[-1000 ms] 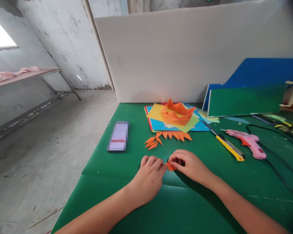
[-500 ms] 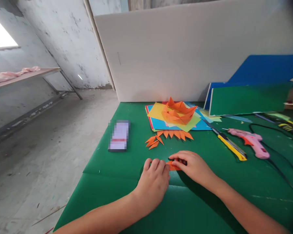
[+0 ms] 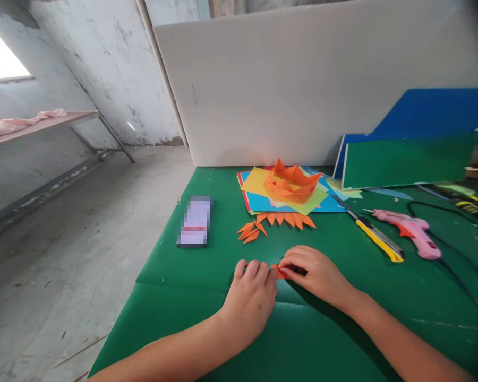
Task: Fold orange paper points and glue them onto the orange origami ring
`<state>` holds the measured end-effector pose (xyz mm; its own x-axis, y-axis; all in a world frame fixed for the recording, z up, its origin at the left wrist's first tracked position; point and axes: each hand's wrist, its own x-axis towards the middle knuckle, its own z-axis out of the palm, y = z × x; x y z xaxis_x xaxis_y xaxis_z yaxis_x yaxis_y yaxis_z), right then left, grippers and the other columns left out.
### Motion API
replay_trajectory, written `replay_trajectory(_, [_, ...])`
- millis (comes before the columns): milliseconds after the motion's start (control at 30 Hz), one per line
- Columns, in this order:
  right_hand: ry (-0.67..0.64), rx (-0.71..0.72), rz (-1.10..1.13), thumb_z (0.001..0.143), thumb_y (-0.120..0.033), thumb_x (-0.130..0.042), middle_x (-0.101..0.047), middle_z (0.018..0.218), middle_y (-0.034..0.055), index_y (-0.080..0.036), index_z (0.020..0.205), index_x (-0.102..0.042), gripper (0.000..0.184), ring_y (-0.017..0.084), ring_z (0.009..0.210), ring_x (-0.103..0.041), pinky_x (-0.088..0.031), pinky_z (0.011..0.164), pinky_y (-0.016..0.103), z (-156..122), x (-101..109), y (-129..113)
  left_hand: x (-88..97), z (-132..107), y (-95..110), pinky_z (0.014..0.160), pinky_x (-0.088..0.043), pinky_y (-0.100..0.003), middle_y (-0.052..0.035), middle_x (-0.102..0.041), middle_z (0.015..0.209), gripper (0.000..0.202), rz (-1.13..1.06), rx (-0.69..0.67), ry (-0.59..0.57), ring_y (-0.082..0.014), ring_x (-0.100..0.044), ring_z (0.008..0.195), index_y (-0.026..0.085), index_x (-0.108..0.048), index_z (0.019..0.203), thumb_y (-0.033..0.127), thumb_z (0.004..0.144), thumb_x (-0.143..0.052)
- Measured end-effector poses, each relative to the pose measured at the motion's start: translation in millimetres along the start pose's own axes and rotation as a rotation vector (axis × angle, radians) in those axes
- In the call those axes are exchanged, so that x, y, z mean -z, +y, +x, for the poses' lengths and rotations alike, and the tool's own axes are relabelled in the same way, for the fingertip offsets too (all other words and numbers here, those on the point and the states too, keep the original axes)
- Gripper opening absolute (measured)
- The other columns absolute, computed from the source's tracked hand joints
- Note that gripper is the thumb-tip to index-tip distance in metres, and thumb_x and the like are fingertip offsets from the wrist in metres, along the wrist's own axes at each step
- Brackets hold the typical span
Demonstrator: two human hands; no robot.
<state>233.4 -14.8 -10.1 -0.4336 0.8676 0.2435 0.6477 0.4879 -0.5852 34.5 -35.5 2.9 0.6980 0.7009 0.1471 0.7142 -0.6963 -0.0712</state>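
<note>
My left hand and my right hand meet over the green table cover, fingers curled and pinched on a small orange paper piece. Only a sliver of that paper shows between the fingertips. Just beyond the hands lies a row of several folded orange paper points. Behind them a larger folded orange paper shape rests on a stack of coloured paper sheets.
A phone lies at the left of the table. A yellow utility knife and a pink glue gun with a black cable lie at the right. Green and blue boards lean against a white foam board at the back.
Both hands have stayed in place, with the fingers shifting slightly on the orange piece and covering more of it. The view has tilted a little.
</note>
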Motion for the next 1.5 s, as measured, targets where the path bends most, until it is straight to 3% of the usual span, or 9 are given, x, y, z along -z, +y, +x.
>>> replay_trajectory(333, [-0.077, 0.185, -0.088, 0.099, -0.030, -0.043, -0.067, 0.085, 0.0062, -0.020, 0.088, -0.068, 0.029, 0.018, 0.079, -0.057, -0.045, 0.071, 0.032, 0, 5, 6, 1.8, 1, -2, 0.084, -0.037, -0.041, -0.0043, -0.056, 0.095, 0.032, -0.045, 0.029, -0.025, -0.0217, -0.049, 0.088, 0.018, -0.053, 0.121, 0.032, 0.093, -0.047])
replay_trajectory(833, [-0.101, 0.204, -0.087, 0.099, -0.025, -0.039, -0.066, 0.088, 0.0069, -0.020, 0.093, -0.068, 0.030, 0.018, 0.082, -0.056, -0.045, 0.071, 0.031, 1, 10, 4, -2.5, 1, -4, 0.088, -0.037, -0.041, -0.0039, -0.058, 0.099, 0.033, -0.101, 0.042, 0.008, -0.0213, -0.050, 0.091, 0.019, -0.054, 0.117, 0.034, 0.088, -0.056])
replay_trajectory(1100, [-0.118, 0.207, -0.102, 0.099, -0.024, -0.037, -0.065, 0.088, 0.0071, -0.020, 0.094, -0.067, 0.031, 0.018, 0.082, -0.055, -0.045, 0.072, 0.030, 1, 11, 6, -7.0, 2, -8, 0.089, -0.036, -0.042, -0.0040, -0.057, 0.098, 0.029, -0.136, 0.065, 0.008, -0.0226, -0.049, 0.093, 0.019, -0.057, 0.104, 0.039, 0.084, -0.060])
replay_trajectory(1300, [-0.122, 0.198, -0.100, 0.100, -0.025, -0.038, -0.064, 0.087, 0.0069, -0.020, 0.091, -0.067, 0.031, 0.018, 0.081, -0.054, -0.043, 0.071, 0.031, 1, 11, 6, -5.2, 2, -9, 0.086, -0.036, -0.043, -0.0030, -0.057, 0.101, 0.036, -0.116, 0.052, 0.007, -0.0231, -0.049, 0.092, 0.024, -0.052, 0.118, 0.038, 0.086, -0.058])
replay_trajectory(1500, [-0.127, 0.190, -0.072, 0.099, -0.026, -0.039, -0.064, 0.088, 0.0063, -0.020, 0.093, -0.067, 0.029, 0.018, 0.082, -0.054, -0.044, 0.072, 0.031, 2, 11, 6, -6.5, 2, -9, 0.086, -0.035, -0.043, -0.0032, -0.057, 0.101, 0.034, -0.112, 0.048, -0.007, -0.0231, -0.049, 0.092, 0.023, -0.054, 0.118, 0.038, 0.087, -0.057])
